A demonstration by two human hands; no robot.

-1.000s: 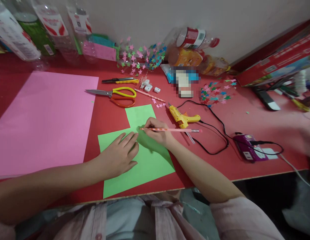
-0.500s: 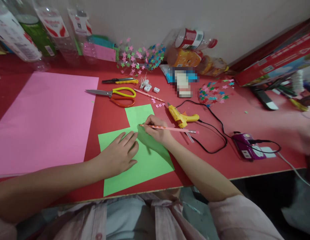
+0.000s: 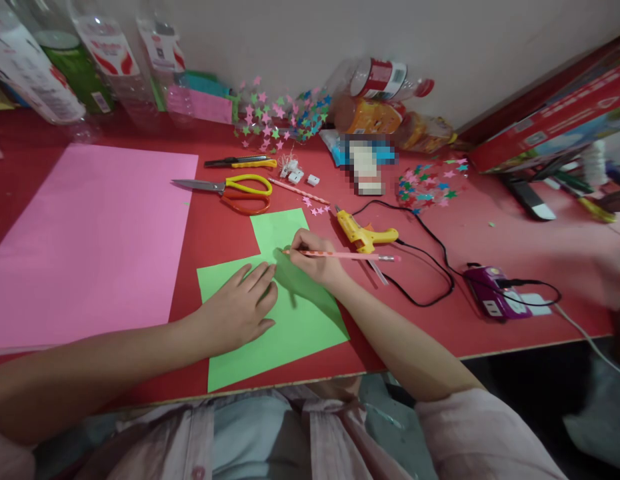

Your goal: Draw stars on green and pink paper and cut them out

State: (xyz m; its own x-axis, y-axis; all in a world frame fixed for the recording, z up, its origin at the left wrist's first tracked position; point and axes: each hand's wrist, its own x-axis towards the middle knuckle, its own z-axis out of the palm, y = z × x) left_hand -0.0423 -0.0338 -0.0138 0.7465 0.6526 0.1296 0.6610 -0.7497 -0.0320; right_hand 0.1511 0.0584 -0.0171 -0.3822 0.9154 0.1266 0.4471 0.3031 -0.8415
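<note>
A sheet of green paper (image 3: 300,333), cut away at its upper left, lies on the red table (image 3: 230,237). My left hand (image 3: 245,303) rests flat on it with the fingers spread. My right hand (image 3: 315,260) grips a pink patterned pencil (image 3: 347,255), its tip at the paper near the narrower upper part. The pencil's eraser end points right, over the stick of a yellow glue gun (image 3: 363,230). Scissors (image 3: 230,187) with yellow and orange handles lie beyond the paper, below a yellow utility knife (image 3: 243,161).
Pink paper (image 3: 100,247) covers the left side. A second pink pencil (image 3: 300,191), small pink stars (image 3: 316,208) and white bits (image 3: 296,175) lie behind the green sheet. A black cord runs to a purple power box (image 3: 495,293). Bottles (image 3: 110,57) line the wall.
The pencil has tilted slightly in my right hand, its eraser end shifting a little to the right and up. My left hand stays in place.
</note>
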